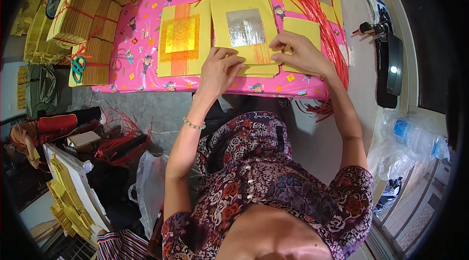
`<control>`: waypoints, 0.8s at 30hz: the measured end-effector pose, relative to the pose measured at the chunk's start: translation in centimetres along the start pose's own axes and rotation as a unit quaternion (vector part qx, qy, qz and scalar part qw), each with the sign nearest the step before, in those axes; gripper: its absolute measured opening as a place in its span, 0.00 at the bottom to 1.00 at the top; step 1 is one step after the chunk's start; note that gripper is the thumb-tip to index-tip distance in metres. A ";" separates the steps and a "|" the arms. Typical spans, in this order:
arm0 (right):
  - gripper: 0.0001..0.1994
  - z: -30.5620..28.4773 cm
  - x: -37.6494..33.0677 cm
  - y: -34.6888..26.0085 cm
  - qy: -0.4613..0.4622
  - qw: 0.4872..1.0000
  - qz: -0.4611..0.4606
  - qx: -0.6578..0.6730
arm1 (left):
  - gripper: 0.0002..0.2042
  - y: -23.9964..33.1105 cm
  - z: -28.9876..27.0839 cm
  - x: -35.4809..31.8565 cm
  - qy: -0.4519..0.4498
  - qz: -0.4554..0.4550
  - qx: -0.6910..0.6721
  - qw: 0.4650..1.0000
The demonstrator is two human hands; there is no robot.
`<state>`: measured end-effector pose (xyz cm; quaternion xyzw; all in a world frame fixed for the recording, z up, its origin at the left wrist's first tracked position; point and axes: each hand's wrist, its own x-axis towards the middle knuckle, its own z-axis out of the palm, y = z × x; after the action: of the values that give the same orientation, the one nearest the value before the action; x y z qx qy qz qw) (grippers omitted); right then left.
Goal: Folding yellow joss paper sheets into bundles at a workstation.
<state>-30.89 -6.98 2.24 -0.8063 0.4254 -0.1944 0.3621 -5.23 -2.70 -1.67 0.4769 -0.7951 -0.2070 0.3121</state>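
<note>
A yellow paper sheet with a silver foil square [245, 28] lies on a stack of yellow paper near the table's front edge. My left hand [220, 68] is closed at its lower left corner, fingers bent and thumb below, pinching the edge. At the sheet's right edge is my right hand [300, 54], its thumb and forefinger apart and nothing visible between them. To the left lies a yellow sheet with a gold foil square [180, 35] over an orange band. A plain yellow sheet [302, 29] lies partly under my right hand.
Tied stacks of yellow paper [80, 18] stand at the table's left, with green-handled scissors [78, 68] beside them. Red plastic strands [312, 3] trail over the right side of the pink tablecloth [139, 30]. A plastic bottle [410, 133] is at right.
</note>
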 end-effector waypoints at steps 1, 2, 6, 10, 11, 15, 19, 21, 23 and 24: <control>0.12 0.2 -0.5 -0.2 -0.001 0.999 -0.020 -0.026 | 0.07 0.0 0.0 0.0 0.002 -0.004 -0.006 1.000; 0.13 0.3 -0.9 -0.3 -0.002 0.998 -0.040 -0.052 | 0.07 0.0 -0.1 0.1 0.001 -0.004 -0.006 1.000; 0.14 0.9 -1.5 -0.1 0.004 0.990 -0.066 -0.123 | 0.05 0.1 -0.1 0.1 0.011 -0.003 0.001 1.000; 0.13 1.1 -1.5 0.0 0.015 0.990 -0.058 -0.126 | 0.05 0.0 0.0 0.4 0.011 -0.004 0.005 1.000; 0.13 1.1 -1.5 0.1 0.014 0.990 -0.054 -0.127 | 0.05 -0.1 0.0 0.4 0.011 -0.005 0.004 1.000; 0.11 1.3 -1.3 0.1 0.013 0.989 -0.047 -0.141 | 0.05 -0.2 0.1 0.5 0.010 -0.025 -0.013 1.000; 0.11 1.3 -1.3 0.1 0.019 0.989 -0.057 -0.132 | 0.06 -0.3 0.3 0.4 0.016 -0.045 -0.030 0.998; 0.10 1.3 -1.3 0.3 0.013 0.989 -0.053 -0.137 | 0.06 -0.3 0.4 0.4 0.019 -0.048 -0.034 0.998; 0.10 1.4 -1.3 0.5 0.011 0.989 -0.054 -0.135 | 0.06 -0.3 0.4 0.4 0.022 -0.051 -0.037 0.998; 0.10 1.4 -1.3 0.6 0.009 0.990 -0.055 -0.133 | 0.06 -0.3 0.5 0.4 0.023 -0.049 -0.035 0.998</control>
<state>-31.05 -5.52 0.88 -0.8676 0.4057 -0.1631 0.2369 -5.51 -3.19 -2.08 0.5089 -0.7555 -0.2388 0.3365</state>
